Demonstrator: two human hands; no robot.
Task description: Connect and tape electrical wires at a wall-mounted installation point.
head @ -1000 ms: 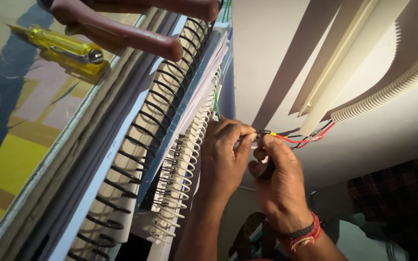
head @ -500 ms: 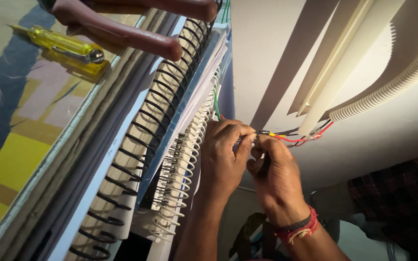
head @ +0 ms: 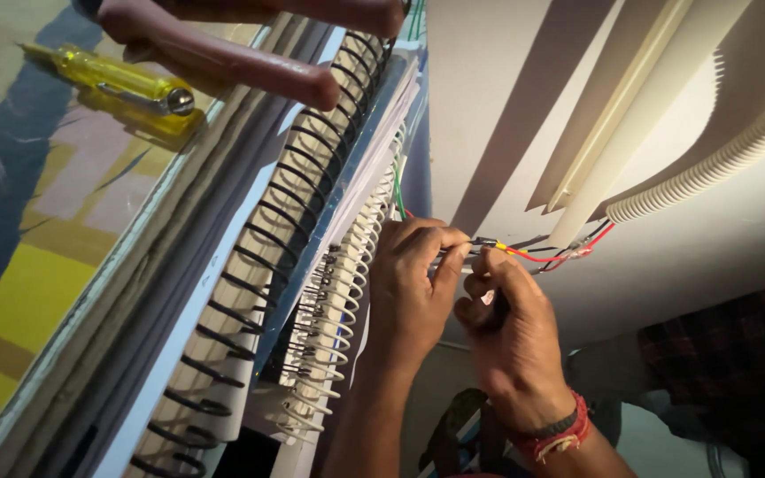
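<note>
Both hands meet at the white wall: the left hand (head: 413,283) and right hand (head: 511,332) pinch the thin red, yellow and black wires (head: 542,254) beside the white corrugated conduit (head: 710,168), near stacked spiral-bound books (head: 312,257).

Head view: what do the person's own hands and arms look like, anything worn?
Two bare hands, no gloves: left hand and right hand. Both forearms show bare, with no sleeve in view. The right wrist carries a red thread band with a thin dark band beside it. The left wrist shows nothing worn. No rings can be made out on the fingers that show.
</note>
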